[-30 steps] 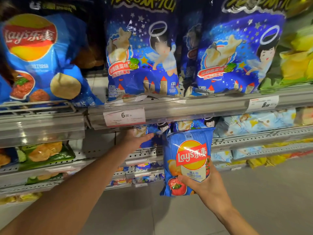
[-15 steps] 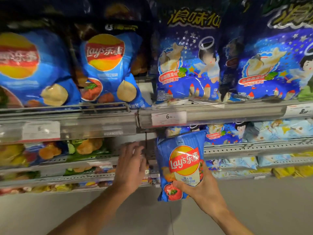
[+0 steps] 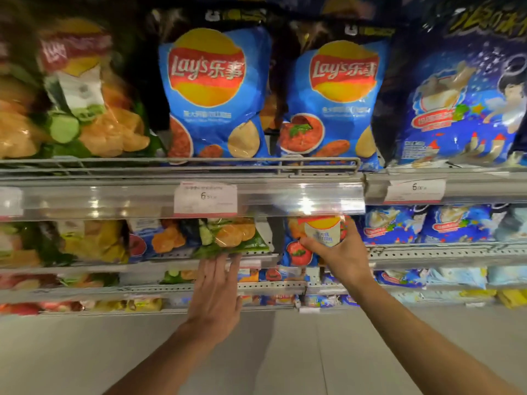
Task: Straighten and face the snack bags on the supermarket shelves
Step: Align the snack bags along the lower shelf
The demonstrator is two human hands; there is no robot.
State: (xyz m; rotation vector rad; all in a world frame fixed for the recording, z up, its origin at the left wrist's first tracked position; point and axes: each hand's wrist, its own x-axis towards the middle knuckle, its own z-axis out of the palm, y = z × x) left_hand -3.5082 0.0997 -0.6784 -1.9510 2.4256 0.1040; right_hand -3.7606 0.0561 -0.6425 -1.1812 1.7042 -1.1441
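My right hand (image 3: 339,252) grips a small blue Lay's bag (image 3: 302,249) with a tomato picture, held upright at the second shelf just under the price rail; its top is hidden behind the rail. My left hand (image 3: 216,292) reaches up with straight fingers, the fingertips touching the bottom edge of a green cucumber-flavour bag (image 3: 228,238) on that same shelf. On the top shelf two large blue Lay's bags (image 3: 211,92) (image 3: 339,101) stand facing out.
A dark blue star-pattern bag (image 3: 462,101) stands at top right and an orange and green bag (image 3: 85,104) at top left. A clear price rail (image 3: 285,201) with white tags fronts the top shelf. Lower shelves hold several small bags. Grey floor lies below.
The view has shifted left along the shelves. My right hand has lifted the small Lay's bag up into the second shelf. My left hand has moved up to the green bag.
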